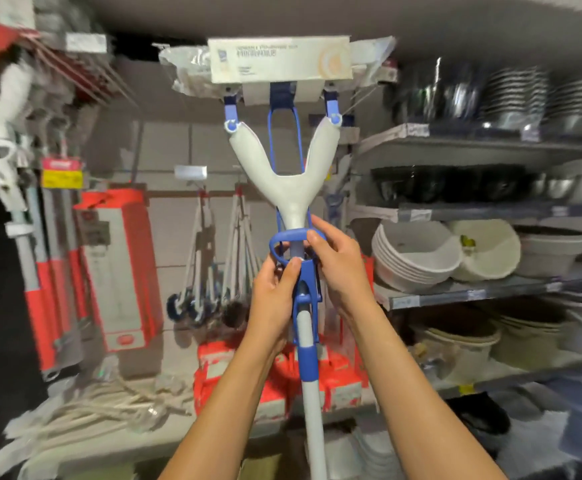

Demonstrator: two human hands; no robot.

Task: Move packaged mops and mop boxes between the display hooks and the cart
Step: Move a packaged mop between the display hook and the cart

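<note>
A shop aisle is seen, with a tiled back wall (175, 147) and grey metal shelves (469, 292) on the right, blurred at the edges. The packaged mop (284, 188) is held upright in the middle of the view – its long axis runs nearly vertical, the white pole (312, 386) pointing down toward the camera and the boxed head (279, 58) raised at the top, lying horizontally close under the ceiling. A pale Y-shaped yoke joins the head to the pole, with a blue wringer handle (291, 237) at its base.

The left hand (275, 289) is wrapped around the blue collar just below that handle, thumb pressed on the front. The right hand (338, 261) is curled at the handle's right side, fingertips pinching the blue loop.

Behind the mop, string mops (206, 258) are hung on hooks against the wall – red-and-white mop boxes (119, 268) stand to the left, red packs (213, 375) lie below. Stacked pale basins (417, 258) are kept on the right shelf, with metal pots above.
</note>
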